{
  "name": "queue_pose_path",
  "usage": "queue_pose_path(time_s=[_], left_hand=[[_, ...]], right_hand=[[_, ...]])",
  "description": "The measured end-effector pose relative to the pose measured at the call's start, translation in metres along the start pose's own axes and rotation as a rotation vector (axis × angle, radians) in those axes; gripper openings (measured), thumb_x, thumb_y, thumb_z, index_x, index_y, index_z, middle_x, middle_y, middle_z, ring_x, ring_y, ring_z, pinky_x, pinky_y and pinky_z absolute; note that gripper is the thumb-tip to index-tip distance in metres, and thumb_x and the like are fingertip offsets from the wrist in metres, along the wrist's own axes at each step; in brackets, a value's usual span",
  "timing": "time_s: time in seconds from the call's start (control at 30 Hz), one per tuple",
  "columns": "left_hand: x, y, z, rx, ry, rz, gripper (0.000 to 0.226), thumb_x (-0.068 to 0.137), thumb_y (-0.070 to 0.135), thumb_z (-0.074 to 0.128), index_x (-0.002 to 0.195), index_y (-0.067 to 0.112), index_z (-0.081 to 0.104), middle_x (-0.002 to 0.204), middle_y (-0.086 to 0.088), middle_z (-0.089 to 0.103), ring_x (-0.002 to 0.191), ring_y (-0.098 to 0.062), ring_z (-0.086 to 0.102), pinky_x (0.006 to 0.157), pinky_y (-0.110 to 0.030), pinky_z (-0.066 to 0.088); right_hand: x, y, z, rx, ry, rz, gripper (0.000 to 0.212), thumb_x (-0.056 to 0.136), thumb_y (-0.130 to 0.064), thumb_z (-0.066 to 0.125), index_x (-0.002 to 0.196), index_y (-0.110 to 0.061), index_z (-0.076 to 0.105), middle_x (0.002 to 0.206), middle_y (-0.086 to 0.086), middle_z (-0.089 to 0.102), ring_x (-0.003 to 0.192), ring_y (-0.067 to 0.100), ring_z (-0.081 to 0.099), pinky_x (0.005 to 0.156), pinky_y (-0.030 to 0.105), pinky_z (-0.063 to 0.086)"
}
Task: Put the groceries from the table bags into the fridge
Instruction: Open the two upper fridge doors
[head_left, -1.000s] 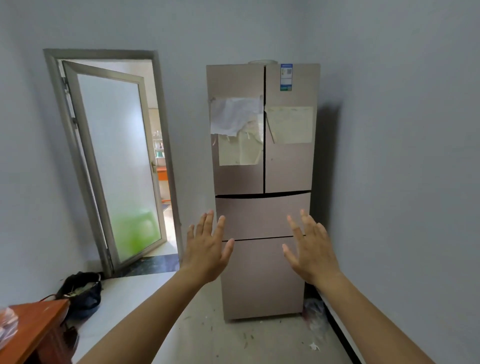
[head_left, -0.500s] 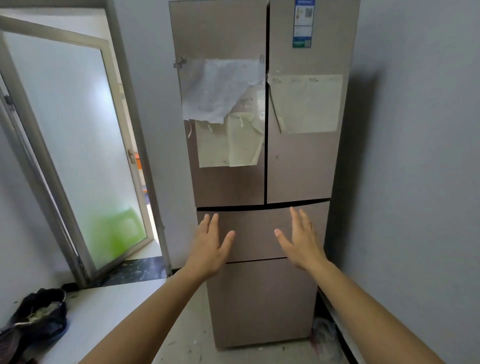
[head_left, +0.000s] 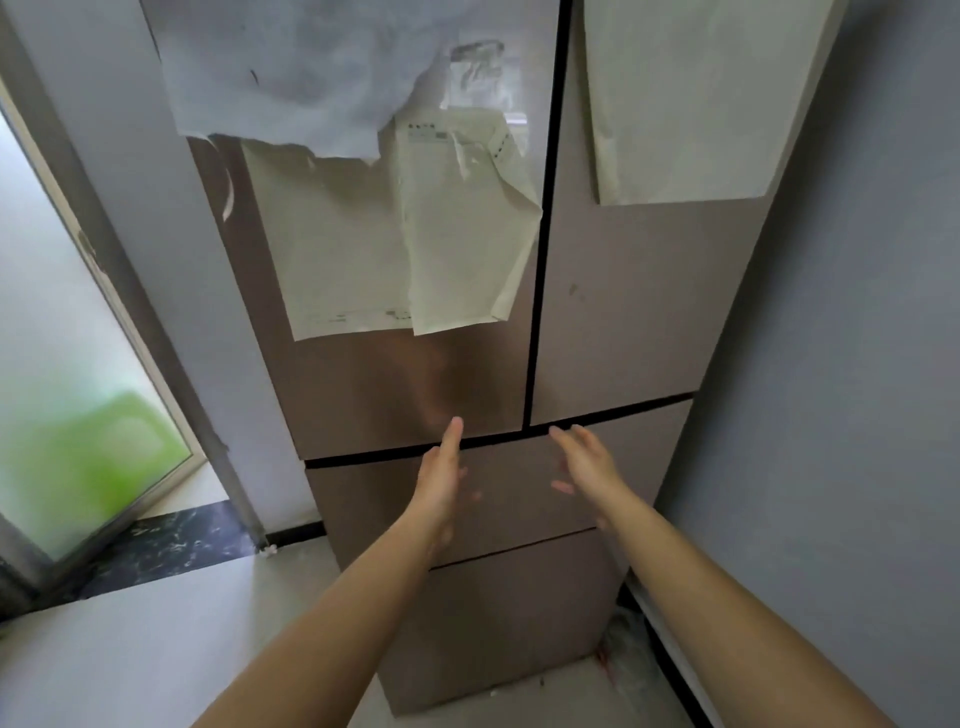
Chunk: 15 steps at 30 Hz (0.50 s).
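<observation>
we had neared the fridge (head_left: 623, 322); left grip (head_left: 439, 478) and right grip (head_left: 584, 462), flat, empty, reached its shut doors.

So all you really get of the person is two bare arms (head_left: 332, 623), left hand (head_left: 439, 483) and right hand (head_left: 587, 467) bare too, uncovered from wrist to frame edge, fingers (head_left: 453, 436) kinda smeared by blur.

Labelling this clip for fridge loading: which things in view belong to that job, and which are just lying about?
Job: fridge, doors shut; left hand and right hand, both open.
Lying about: papers on the doors; frosted glass door; crumpled floor plastic.
</observation>
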<state>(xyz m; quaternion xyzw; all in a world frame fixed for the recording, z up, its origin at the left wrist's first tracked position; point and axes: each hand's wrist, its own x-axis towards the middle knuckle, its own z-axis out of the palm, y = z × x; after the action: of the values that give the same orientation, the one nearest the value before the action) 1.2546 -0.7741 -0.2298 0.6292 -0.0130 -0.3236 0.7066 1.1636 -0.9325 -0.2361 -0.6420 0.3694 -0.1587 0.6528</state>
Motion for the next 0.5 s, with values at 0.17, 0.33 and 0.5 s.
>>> queue_pose_path(time_s=[0.17,0.33,0.5], left_hand=[[0.032,-0.001,0.022,-0.394,0.025,-0.026,0.097,0.081,0.08,0.048,0.157,0.028,0.017,0.156,-0.014,0.034,0.135,-0.029,0.046,0.103,-0.055,0.046],[0.039,0.006,0.034,-0.562,0.066,-0.052,0.103,0.077,0.083,0.05,0.158,0.028,0.016,0.158,-0.017,0.03,0.134,-0.031,0.047,0.104,-0.054,0.046],[0.044,0.013,0.045,-0.644,0.105,-0.041,0.099,0.077,0.08,0.054,0.157,0.032,0.02,0.16,-0.017,0.023,0.138,-0.037,0.041,0.104,-0.055,0.045]], right_hand=[[0.048,-0.007,0.017,0.464,-0.03,0.154,0.077,0.096,-0.061,0.048,0.158,-0.021,0.024,0.156,0.015,0.036,0.135,0.031,0.047,0.1,0.048,0.051],[0.069,-0.021,0.028,0.734,-0.101,0.218,0.089,0.087,-0.072,0.054,0.157,-0.024,0.028,0.161,0.015,0.029,0.143,0.031,0.039,0.111,0.048,0.041],[0.072,-0.016,0.017,0.896,-0.136,0.23,0.096,0.078,-0.059,0.072,0.152,-0.011,0.035,0.147,0.013,0.047,0.135,0.028,0.047,0.115,0.041,0.036]])
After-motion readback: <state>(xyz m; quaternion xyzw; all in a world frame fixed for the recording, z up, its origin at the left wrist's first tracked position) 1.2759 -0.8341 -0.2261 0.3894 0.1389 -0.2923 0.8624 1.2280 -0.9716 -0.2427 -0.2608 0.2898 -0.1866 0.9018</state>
